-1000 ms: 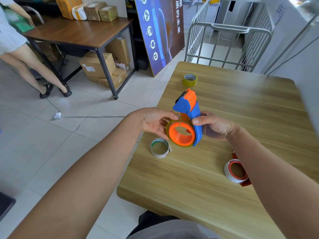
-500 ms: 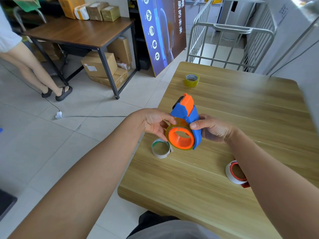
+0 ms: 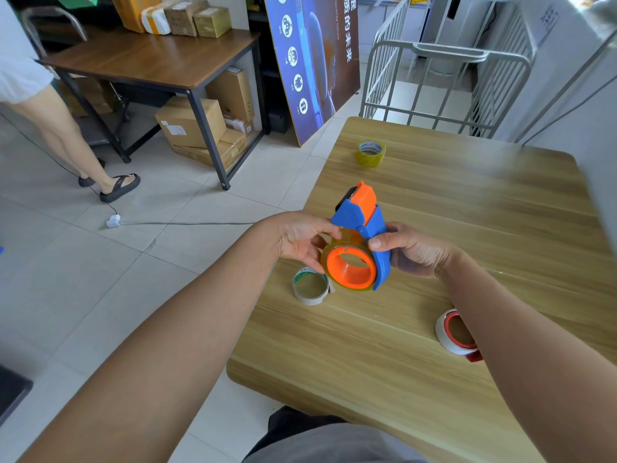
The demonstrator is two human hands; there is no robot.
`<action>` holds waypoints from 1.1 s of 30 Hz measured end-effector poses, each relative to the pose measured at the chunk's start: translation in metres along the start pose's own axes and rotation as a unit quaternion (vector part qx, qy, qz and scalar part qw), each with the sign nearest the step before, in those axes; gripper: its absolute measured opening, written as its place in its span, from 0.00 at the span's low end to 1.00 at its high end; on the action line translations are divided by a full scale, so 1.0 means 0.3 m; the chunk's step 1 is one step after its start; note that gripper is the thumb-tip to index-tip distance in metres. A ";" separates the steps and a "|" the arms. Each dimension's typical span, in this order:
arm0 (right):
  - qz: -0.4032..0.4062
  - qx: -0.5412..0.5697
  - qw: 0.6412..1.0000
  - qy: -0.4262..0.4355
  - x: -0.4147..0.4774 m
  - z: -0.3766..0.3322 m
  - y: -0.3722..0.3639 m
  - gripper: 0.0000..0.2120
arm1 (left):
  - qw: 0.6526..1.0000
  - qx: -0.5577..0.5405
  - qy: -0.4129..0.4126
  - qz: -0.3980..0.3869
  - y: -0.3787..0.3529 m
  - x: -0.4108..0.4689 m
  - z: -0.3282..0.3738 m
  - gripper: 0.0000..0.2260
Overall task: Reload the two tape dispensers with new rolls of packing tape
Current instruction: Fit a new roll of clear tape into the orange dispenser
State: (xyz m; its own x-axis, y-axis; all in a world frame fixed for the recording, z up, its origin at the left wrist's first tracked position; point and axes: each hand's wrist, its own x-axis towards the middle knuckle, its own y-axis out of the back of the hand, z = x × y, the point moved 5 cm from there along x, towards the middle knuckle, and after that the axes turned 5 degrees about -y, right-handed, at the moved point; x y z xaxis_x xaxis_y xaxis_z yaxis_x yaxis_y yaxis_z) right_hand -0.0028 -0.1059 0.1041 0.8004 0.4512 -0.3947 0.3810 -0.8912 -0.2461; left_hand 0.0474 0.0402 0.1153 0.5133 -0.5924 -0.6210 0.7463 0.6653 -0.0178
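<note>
Evidently half done: right hand (image 3: 414, 252) gripped the blue dispenser (image 3: 377, 228), left hand (image 3: 297, 242) pinched its roll (image 3: 326, 259); beyond it lay the spare roll (image 3: 370, 152); red dispenser (image 3: 445, 340) looked unloaded.

- Pale tiled floor (image 3: 100, 279), a white cable (image 3: 187, 223) lying across it.
- Dark desk (image 3: 160, 61) at left, boxes (image 3: 187, 16) on top, cartons (image 3: 190, 123) beneath.
- Blue poster (image 3: 314, 61) leaning upright beside the desk.
- Grey metal cage (image 3: 447, 50) behind the light wooden table (image 3: 484, 202).
- White wall (image 3: 567, 105) at right.

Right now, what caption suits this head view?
Left hand and right hand hold a blue-and-orange plastic tape dispenser above a light wooden table.
</note>
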 end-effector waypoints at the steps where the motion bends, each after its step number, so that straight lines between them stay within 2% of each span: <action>1: 0.002 0.000 1.000 0.000 0.000 -0.001 0.002 0.38 | 1.000 0.001 -0.002 0.000 -0.002 0.000 0.000 0.18; 4: 0.001 -0.007 1.000 -0.003 0.001 -0.001 -0.002 0.37 | 1.000 0.007 0.000 0.006 -0.006 0.003 0.000 0.21; 13: -0.005 -0.010 1.000 -0.007 0.001 0.007 -0.006 0.38 | 1.000 0.002 0.007 0.001 0.002 -0.001 -0.008 0.08; 17: -0.007 -0.011 1.000 -0.010 0.004 0.009 -0.012 0.39 | 1.000 0.012 0.011 0.008 0.001 0.002 -0.008 0.09; 24: -0.013 -0.013 1.000 -0.013 0.000 -0.003 -0.013 0.39 | 1.000 0.019 0.003 0.008 0.000 0.009 -0.006 0.23; 28: -0.025 -0.031 0.999 -0.020 0.004 -0.005 -0.029 0.39 | 1.000 0.006 0.003 0.004 -0.009 0.003 -0.007 0.20; 33: -0.029 -0.037 0.999 -0.022 0.005 -0.005 -0.032 0.40 | 1.000 0.002 0.001 -0.001 -0.008 0.005 -0.013 0.21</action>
State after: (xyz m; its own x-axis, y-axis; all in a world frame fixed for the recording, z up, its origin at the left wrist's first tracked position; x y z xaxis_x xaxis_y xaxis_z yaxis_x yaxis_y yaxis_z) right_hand -0.0046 -0.0968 0.1072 0.7560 0.5022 -0.4199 0.4606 -0.8639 -0.2038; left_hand 0.0447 0.0393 0.1113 0.5103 -0.5935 -0.6224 0.7496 0.6617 -0.0165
